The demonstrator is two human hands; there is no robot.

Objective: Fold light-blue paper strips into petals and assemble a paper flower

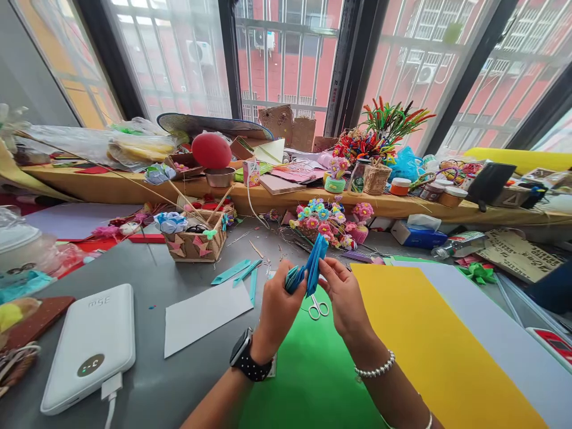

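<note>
My left hand [282, 298], with a watch on its wrist, is closed round a bundle of folded blue paper [316, 262] above the green sheet [308, 369]. Thumb and fingers of my right hand [342, 292] pinch the right side of the same folded paper. The bundle fans out in layers, and its tall blue part points up. Small silver scissors [319, 308] lie just below, partly hidden by the hands. Folded teal paper strips [232, 271] rest on the desk to the left, by a white paper sheet [205, 316].
A white power bank [96, 339] with a cable lies at the left. Behind it stands a basket [196, 244] with a blue paper flower. Crocheted flowers [319, 217] sit at the back. Yellow card [429, 333] covers the right side. A tissue pack [417, 233] and bottle [460, 244] stand beyond.
</note>
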